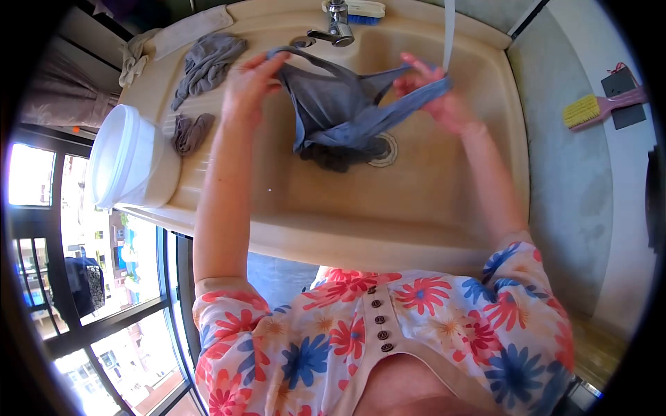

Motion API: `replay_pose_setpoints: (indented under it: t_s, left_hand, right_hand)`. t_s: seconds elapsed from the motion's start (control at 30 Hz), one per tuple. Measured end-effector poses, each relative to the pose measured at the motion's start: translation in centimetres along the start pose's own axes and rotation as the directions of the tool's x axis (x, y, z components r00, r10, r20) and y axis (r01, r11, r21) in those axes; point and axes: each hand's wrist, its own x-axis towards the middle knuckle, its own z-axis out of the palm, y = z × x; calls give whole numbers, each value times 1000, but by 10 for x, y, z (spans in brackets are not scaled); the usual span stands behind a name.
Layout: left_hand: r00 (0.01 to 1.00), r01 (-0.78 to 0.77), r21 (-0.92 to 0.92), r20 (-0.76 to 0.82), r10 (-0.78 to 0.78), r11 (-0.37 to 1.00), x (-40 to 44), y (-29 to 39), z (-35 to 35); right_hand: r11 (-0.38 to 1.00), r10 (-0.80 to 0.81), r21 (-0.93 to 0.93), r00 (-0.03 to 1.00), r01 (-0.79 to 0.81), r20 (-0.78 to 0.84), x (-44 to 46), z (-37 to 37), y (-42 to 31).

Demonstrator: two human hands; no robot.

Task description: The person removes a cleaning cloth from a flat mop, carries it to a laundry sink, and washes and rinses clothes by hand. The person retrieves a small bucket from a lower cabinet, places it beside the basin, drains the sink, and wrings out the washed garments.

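A blue-grey garment [322, 100] with narrow bands at its edges is stretched between my two hands, over the beige sink [430, 197]. My left hand [253, 83] pinches one edge at the upper left. On the other side, my right hand [437, 100] has a band of it across the palm and grips it, with some fingers raised. The garment's middle sags toward the basin floor. Below it lies a dark, bunched cloth [333, 158], partly covered, beside the drain [385, 151]. The chrome faucet [339, 28] stands behind the garment.
On the left drainboard are a crumpled grey cloth [208, 66], a small brownish cloth [192, 133] and a white bucket [125, 159]. A blue-bristled brush [364, 12] rests behind the faucet. Another brush [603, 107], yellow-bristled, hangs on the right wall. A pale strip [449, 35] hangs down at the back right.
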Motion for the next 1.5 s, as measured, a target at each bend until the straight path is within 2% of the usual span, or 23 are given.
replay_pose_setpoints:
  t_s: [0.03,0.1,0.13,0.2,0.27,0.37,0.43,0.57,0.6,0.7,0.8,0.93,1.03,1.17,1.23,1.27,1.33,1.5]
  left_hand:
    - [998,-21,-61,-65,17,998,2,2,-12]
    - [999,-39,-289,-17,35,957,5,-4,-39]
    - [999,-42,-398,7,49,917,7,-6,-48]
    - [983,-67,-482,118,140,874,2,1,-53]
    - [958,-96,-549,176,227,830,-4,11,-52]
    - [955,-177,-510,118,272,842,-8,20,-49]
    - [942,-165,-513,170,289,842,-8,20,-47]
    - [904,-194,-452,262,338,871,-13,21,-43]
    - [929,-149,-413,252,270,899,-21,26,-39]
    - [906,-110,-285,364,214,952,-27,35,-41]
    - [855,-136,-437,401,328,889,-29,39,-44]
    - [833,-193,-564,338,437,803,-28,42,-40]
    - [834,-99,-596,388,393,797,-31,45,-38]
    - [837,-109,-569,391,384,815,-40,57,-23]
    - [834,-109,-542,406,374,833,-41,62,-17]
    - [856,-129,-521,371,360,844,-40,62,-15]
    - [896,-161,-473,297,329,866,-37,62,-12]
    - [897,-129,-519,302,323,845,-34,57,-14]
  right_hand:
    - [1000,30,6,1000,-30,9,-4,5,-16]
    - [996,84,16,996,-85,27,-14,8,-45]
    - [996,90,-1,986,-91,141,-14,2,-56]
    - [994,108,-37,928,-101,358,-8,-11,-76]
    - [996,66,-75,953,-45,296,-8,-7,-98]
    - [987,-41,-144,971,76,234,-10,16,-125]
    - [971,-67,-213,978,109,196,-12,28,-134]
    - [965,-63,-235,973,117,224,-6,23,-143]
    - [968,-58,-224,971,111,232,-6,23,-145]
    - [982,-53,-170,980,86,193,-7,18,-149]
    - [991,-1,-130,980,27,197,-10,20,-150]
    - [993,24,-119,982,-1,186,-21,33,-148]
    - [980,-1,-192,979,41,203,-18,22,-141]
    - [978,-27,-197,977,69,210,-15,21,-140]
    - [977,-4,-213,990,33,139,-24,48,-144]
    - [976,8,-218,995,14,103,-28,59,-145]
    - [983,21,-184,991,3,131,-28,63,-145]
    - [983,7,-183,985,26,173,-23,44,-132]
